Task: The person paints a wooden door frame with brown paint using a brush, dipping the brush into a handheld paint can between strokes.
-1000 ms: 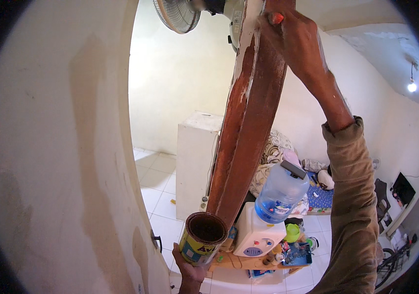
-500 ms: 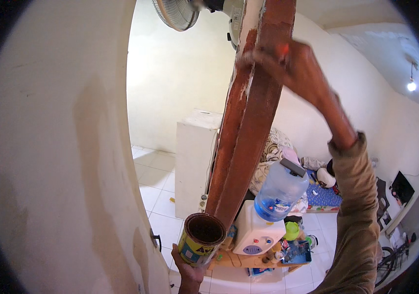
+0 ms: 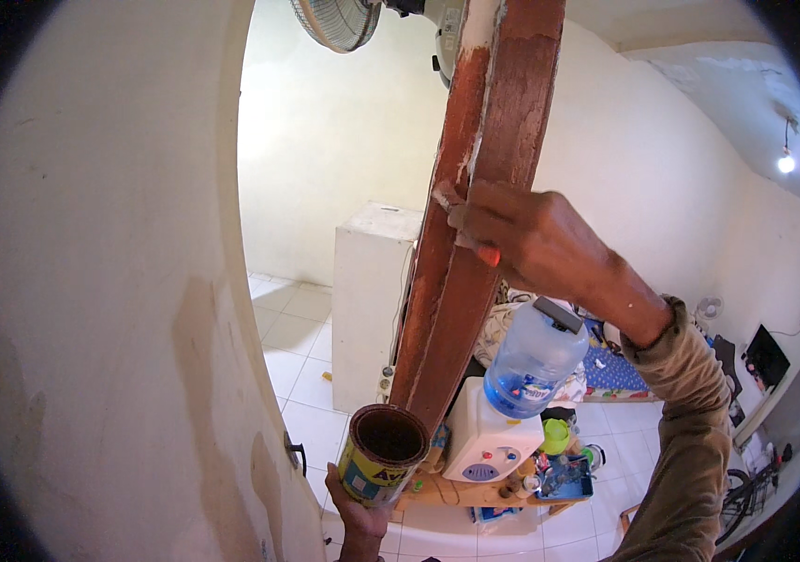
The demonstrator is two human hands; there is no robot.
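My left hand (image 3: 360, 513) holds up an open paint can (image 3: 374, 480) with a yellow and blue label, its fingers around the can's lower side. The can's rim is stained brown and its inside is dark. My right hand (image 3: 535, 234) is closed on a small paintbrush (image 3: 488, 256) whose orange handle end shows below the fingers. The brush head, partly hidden by the fingers, is against the reddish-brown wooden door frame (image 3: 461, 304). Fresh-looking brown paint covers much of the frame, with pale bare patches near its top and along its inner edge.
Left of the frame is a pale door (image 3: 110, 281) with a dark handle (image 3: 298, 456). Behind stand a white cabinet (image 3: 362, 318), a water dispenser (image 3: 489, 445) with a blue bottle (image 3: 533, 365) and a low wooden table (image 3: 437, 491). A fan (image 3: 339, 21) hangs above.
My right hand has moved down the door frame with the paintbrush and turned inward. The left hand and the paint can stay almost in place.
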